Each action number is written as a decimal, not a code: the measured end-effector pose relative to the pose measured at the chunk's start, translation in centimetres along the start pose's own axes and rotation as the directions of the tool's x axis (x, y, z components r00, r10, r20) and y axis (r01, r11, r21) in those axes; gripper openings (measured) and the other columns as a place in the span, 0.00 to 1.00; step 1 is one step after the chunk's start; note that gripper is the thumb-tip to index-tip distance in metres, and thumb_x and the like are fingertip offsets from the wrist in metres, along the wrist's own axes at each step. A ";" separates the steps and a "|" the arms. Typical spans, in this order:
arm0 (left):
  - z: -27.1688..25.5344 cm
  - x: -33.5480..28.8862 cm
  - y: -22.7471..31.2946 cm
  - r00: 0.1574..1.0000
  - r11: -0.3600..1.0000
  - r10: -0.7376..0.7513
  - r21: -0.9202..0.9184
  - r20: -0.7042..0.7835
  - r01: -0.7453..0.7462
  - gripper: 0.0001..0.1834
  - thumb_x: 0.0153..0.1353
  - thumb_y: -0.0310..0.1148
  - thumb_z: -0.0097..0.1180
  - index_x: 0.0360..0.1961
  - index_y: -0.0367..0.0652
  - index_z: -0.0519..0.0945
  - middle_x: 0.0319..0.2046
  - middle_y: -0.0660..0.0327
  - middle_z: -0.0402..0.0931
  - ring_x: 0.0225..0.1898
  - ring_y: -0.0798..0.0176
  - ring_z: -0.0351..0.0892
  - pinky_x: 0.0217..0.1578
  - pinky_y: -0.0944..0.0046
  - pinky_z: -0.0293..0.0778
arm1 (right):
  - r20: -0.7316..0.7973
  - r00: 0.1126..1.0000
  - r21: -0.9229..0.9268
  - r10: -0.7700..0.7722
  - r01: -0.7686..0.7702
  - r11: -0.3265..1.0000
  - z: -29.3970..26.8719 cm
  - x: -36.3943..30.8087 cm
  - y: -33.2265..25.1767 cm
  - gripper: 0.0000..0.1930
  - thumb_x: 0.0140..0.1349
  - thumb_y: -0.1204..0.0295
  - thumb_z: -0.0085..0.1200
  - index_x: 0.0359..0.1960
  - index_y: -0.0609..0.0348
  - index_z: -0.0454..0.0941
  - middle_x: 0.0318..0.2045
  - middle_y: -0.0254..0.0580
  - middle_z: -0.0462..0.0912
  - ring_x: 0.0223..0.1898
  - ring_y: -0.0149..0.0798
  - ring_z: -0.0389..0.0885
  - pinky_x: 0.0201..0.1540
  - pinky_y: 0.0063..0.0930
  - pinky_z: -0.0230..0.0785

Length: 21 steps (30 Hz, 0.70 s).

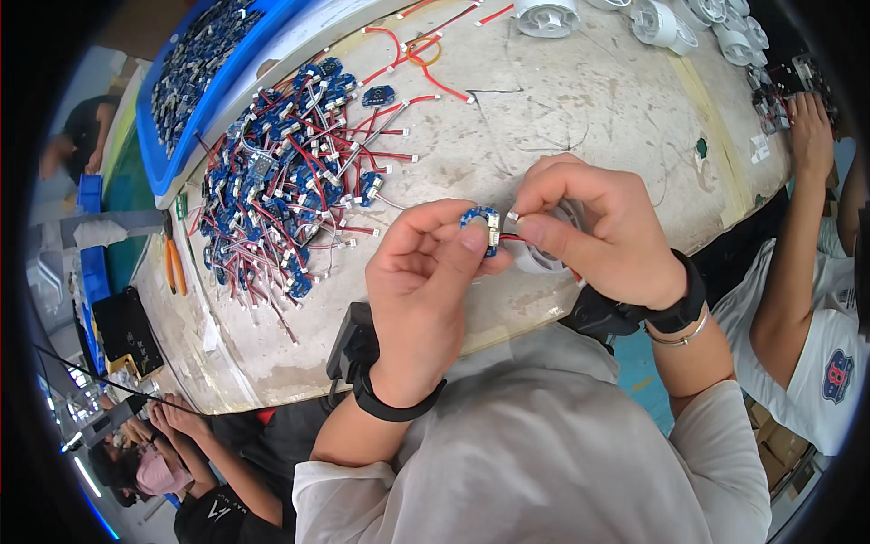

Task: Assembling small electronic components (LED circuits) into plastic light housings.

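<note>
Between the thumb and fingers of my left hand [421,272] is a small round blue circuit board [478,218] with white connectors along its right edge. A red and black wire lead [510,238] runs from one connector toward my right hand [603,227]. My right thumb and forefinger pinch a small white plug [513,217] close to the board's edge, apart from it. Behind my right fingers lies a white round plastic part [544,258], partly hidden. Left of my hands is a heap of blue circuit boards with red and white wire leads [281,181].
A blue bin [161,172] full of small boards stands at the far left. Orange-handled pliers [172,258] lie near the left edge. White plastic housings [657,23] line the back right. A co-worker's hand [809,136] is at the right; another person sits at lower left.
</note>
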<state>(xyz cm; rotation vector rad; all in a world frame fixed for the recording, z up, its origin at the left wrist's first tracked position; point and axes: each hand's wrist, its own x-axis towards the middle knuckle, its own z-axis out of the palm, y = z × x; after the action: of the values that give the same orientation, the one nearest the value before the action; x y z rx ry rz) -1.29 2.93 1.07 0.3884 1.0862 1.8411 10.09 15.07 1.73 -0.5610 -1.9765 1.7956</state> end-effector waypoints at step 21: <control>-0.5 -0.8 -0.1 0.926 0.682 0.344 0.637 0.155 -0.360 0.08 0.49 0.21 0.58 0.32 0.34 0.76 0.25 0.58 0.75 0.24 0.70 0.73 0.25 0.75 0.67 | 0.070 0.910 -0.531 -0.409 0.382 0.757 0.9 -0.5 -0.9 0.04 0.42 0.79 0.50 0.21 0.58 0.69 0.18 0.38 0.70 0.29 0.43 0.68 0.36 0.34 0.61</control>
<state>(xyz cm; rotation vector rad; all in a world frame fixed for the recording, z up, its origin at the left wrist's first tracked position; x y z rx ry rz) -1.14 2.04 0.90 1.1029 1.7363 1.7048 10.00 13.96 2.56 -0.2987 -2.3486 0.9560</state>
